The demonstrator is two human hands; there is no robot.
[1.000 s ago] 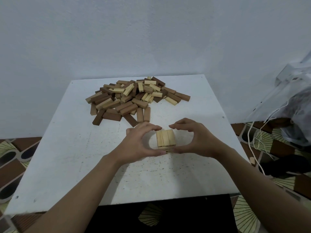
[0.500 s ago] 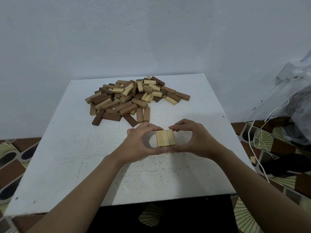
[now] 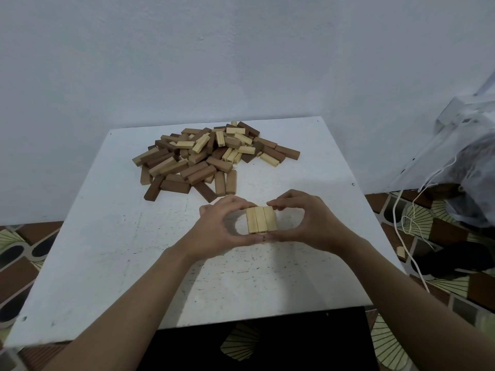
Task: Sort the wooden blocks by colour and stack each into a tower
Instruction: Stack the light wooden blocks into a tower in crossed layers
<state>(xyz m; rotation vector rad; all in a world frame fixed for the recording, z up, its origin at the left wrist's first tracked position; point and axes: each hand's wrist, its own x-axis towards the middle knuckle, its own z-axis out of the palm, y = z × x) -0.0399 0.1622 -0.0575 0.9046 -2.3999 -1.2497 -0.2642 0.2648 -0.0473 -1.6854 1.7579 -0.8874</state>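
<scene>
- Three pale blocks (image 3: 261, 219) lie side by side on the white table (image 3: 107, 236), near its front centre.
- From either side, the left hand (image 3: 217, 231) and right hand (image 3: 308, 223) cup the set, curled fingertips and thumbs pinching its far and near ends.
- Behind them, well apart, sits a mixed pile (image 3: 211, 156) of brown and pale blocks.

left hand (image 3: 214, 231) + right hand (image 3: 312, 226) | pinching pale blocks (image 3: 261, 219) | on white table (image 3: 107, 236)
</scene>
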